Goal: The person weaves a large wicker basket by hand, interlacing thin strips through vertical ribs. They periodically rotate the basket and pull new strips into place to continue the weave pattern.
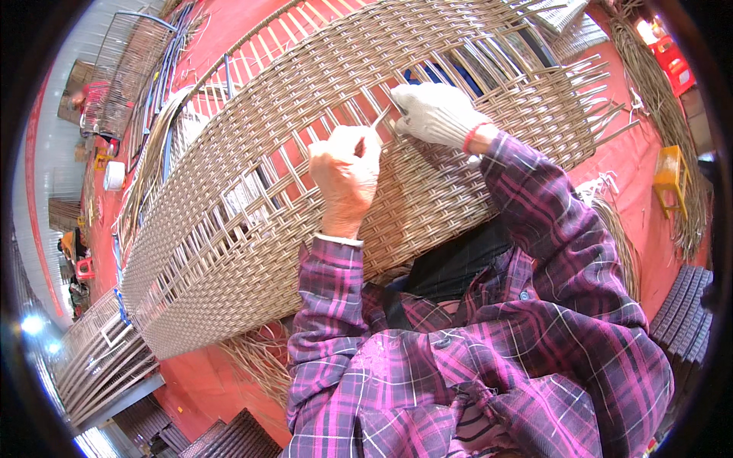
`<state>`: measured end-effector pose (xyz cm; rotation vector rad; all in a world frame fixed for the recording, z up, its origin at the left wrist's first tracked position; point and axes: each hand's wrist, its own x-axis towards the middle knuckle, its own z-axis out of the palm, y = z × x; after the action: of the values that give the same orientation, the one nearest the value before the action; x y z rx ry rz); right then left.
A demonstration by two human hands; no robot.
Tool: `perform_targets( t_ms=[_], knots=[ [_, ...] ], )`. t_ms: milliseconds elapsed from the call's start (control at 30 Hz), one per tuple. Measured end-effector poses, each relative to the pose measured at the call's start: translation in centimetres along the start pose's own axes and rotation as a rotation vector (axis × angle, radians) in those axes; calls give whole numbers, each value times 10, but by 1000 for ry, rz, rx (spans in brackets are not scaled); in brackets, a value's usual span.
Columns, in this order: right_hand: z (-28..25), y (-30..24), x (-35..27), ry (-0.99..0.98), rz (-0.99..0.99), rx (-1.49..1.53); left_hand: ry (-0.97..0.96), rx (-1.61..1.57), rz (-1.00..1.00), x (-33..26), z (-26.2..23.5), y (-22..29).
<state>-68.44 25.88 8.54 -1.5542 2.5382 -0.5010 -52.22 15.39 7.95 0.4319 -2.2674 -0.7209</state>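
Observation:
A large brown woven wicker panel lies across in front of me, with a long gap of bare lengthwise strands along its middle. My left hand, bare, is closed over that gap, its thumb and fingers pinching a thin pale strand. The strand runs up to the right, toward the other hand. My right hand wears a white knitted glove with a red cuff edge. Its fingers are closed just above the weave; a small greyish thing shows at the fingertips, too hidden to name.
Loose strands stick out from the panel's right end. A yellow stool stands at the right, beside long bundles of brown strands. Wire frames stand at the far left, and dark ribbed stacks at the lower right. Red sheeting covers the floor.

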Motion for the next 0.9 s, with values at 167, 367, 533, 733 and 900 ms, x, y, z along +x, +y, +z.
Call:
perform_targets(
  t_ms=[167,367,533,733,900],
  knots=[
    [-4,4,7,-26,-39,21,-39,350,195,3,32,1],
    [-26,19,5,-316,85,605,93,40,-63,11,50,-5],
    [-36,36,-3,-68,-40,604,112,8,38,10,52,-2],
    [-65,85,-21,-9,143,401,111,57,116,10,51,0],
    [-65,78,-36,129,106,614,107,70,260,25,64,15]
  ],
)
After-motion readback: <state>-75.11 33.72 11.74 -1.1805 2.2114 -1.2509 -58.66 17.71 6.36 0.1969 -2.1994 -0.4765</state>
